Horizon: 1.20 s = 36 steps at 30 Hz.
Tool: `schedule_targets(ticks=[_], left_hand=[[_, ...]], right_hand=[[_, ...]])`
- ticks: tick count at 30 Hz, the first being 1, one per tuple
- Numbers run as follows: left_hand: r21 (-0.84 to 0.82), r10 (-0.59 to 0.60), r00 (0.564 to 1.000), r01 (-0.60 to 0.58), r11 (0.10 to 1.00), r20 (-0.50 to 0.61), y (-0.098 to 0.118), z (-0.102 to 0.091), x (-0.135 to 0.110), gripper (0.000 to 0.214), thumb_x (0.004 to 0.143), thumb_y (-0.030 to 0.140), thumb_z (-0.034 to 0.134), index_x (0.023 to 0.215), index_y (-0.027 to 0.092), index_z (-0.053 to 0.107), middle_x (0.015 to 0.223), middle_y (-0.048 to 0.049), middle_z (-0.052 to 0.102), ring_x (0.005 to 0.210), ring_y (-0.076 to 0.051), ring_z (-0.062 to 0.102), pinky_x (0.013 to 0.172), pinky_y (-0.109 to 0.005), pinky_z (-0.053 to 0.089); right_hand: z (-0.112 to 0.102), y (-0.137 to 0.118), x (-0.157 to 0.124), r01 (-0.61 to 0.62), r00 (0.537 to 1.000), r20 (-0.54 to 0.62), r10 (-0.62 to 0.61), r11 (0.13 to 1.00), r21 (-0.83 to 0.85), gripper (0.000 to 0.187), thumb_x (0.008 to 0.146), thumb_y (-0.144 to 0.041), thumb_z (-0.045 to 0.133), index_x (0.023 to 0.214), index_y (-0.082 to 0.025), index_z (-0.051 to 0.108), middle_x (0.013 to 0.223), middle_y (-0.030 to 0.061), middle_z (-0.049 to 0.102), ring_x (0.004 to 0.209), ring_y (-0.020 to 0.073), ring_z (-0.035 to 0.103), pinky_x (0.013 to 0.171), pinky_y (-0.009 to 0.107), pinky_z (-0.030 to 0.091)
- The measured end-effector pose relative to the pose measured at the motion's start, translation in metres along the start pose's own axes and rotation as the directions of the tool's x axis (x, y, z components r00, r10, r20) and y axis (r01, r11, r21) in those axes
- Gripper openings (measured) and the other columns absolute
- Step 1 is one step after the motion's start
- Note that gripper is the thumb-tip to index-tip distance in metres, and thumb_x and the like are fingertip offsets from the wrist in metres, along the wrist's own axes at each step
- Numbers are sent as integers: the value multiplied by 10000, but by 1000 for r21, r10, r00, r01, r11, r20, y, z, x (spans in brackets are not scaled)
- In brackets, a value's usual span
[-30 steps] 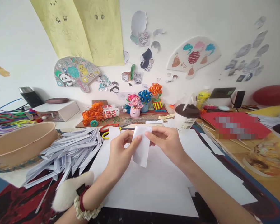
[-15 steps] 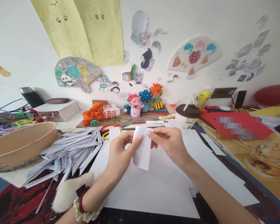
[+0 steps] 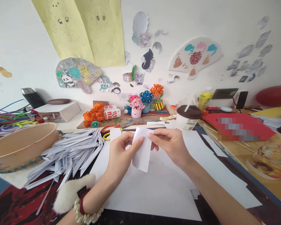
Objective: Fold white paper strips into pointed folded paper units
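Note:
Both hands hold a small white paper slip (image 3: 141, 153) upright above a large white sheet (image 3: 154, 187) on the table. My left hand (image 3: 120, 153) pinches the slip's left edge between thumb and fingers. My right hand (image 3: 170, 145) pinches its top right corner. The slip hangs down between the hands, slightly curled at the bottom. A fluffy white scrunchie and a red band sit on my left wrist.
A pile of folded white paper strips (image 3: 70, 153) lies to the left, beside a tan bowl (image 3: 21, 143). Scissors (image 3: 107, 129) lie behind the hands. A lidded cup with straw (image 3: 187, 117), small flower pots (image 3: 145, 104), glue bottles and a red folder (image 3: 236, 128) stand further back.
The hands and slip stay almost still; the slip's lower end has sunk a little and the right fingers have shifted slightly along its top edge.

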<state>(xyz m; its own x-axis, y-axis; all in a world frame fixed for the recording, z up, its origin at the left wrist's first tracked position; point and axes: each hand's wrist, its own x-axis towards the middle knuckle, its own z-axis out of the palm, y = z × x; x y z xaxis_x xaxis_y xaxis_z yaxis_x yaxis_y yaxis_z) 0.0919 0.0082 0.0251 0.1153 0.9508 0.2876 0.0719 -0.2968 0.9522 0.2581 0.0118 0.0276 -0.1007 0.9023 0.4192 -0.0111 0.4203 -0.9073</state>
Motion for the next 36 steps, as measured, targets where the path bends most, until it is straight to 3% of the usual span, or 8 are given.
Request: schedule_targets(ticks=[7,12,17,22,27,34,36], left_hand=[[24,2,1000,-2,1000,-8,1,0,1,224,804,374,676,802,150,675,844,-52,709,733,-146,610,662,-242,456],[26,51,998,-51,998,24,3,-6,6,208,841,371,631,887,172,672,840,-34,695,778,-152,603,713,-252,453],[65,46,998,-44,997,-35,3,-10,7,225,827,373,645,761,158,663,748,-23,651,707,-137,552,671,-249,427],[98,29,1000,-28,995,-3,4,-12,8,287,838,400,609,682,158,617,684,-16,597,667,-140,528,617,-245,407],[161,68,997,-61,985,-39,2,-12,6,336,834,408,596,607,169,530,610,10,505,599,-121,453,547,-228,356],[27,-64,997,62,998,49,11,-8,6,300,846,419,567,704,157,596,676,-13,577,658,-142,531,609,-240,417],[18,-52,997,51,999,58,11,-9,6,286,842,404,573,700,156,590,677,-12,570,663,-141,529,613,-240,420]], right_hand=[[-1,1,1,6,1000,5,-6,999,-42,265,833,-300,650,604,-168,665,508,-4,599,487,101,544,464,216,455],[-2,1,1,-5,999,33,7,999,-52,241,821,-297,661,622,-163,677,500,-7,600,469,95,535,464,213,459],[-3,0,1,-37,995,96,41,998,-43,234,791,-328,691,629,-160,684,503,2,619,471,108,552,471,227,473],[-5,3,2,-87,988,121,92,995,-45,298,777,-396,700,600,-160,658,481,2,602,438,106,530,426,229,425],[-4,2,2,-128,977,173,128,992,-11,336,777,-413,696,567,-158,634,459,-5,583,406,101,526,402,226,422],[-5,2,4,-121,982,151,110,990,68,316,756,-412,712,588,-152,648,468,-6,596,402,106,540,393,229,443],[-6,2,4,-119,983,149,108,991,67,312,758,-411,710,595,-152,651,468,-6,596,396,106,537,386,230,438]])
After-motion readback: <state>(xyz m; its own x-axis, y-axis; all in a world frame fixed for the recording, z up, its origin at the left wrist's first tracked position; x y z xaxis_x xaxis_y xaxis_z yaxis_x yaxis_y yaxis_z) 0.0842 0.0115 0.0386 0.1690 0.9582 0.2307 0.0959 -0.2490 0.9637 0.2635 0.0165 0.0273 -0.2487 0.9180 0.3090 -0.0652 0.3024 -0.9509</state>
